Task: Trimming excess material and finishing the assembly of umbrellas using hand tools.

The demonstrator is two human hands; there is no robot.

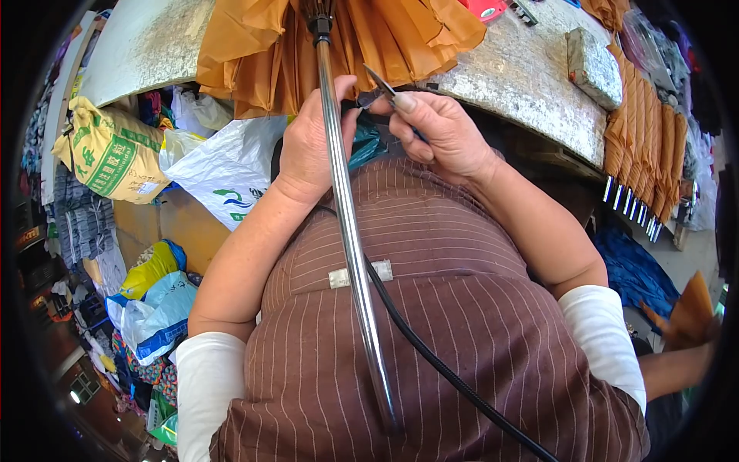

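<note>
A half-folded umbrella with an orange-brown canopy (331,58) lies over the table edge. Its bare metal shaft (346,208) runs down toward my lap, passing in front of my left hand. My left hand (306,146) is closed beside the shaft, thumb and forefinger together at the canopy's lower edge; a small dark bit shows by the fingertips, too small to name. My right hand (443,131) is closed on a small pointed metal tool (379,82), its tip up against the canopy. Whether that tool is snips or a blade, I cannot tell.
The worn table (516,92) curves round ahead, with a block (594,68) on it. Several folded orange umbrellas (643,138) hang at right. Sacks (115,150) and bags (158,304) crowd the left. A black cord (431,358) crosses my apron. Another person's arm (677,371) shows far right.
</note>
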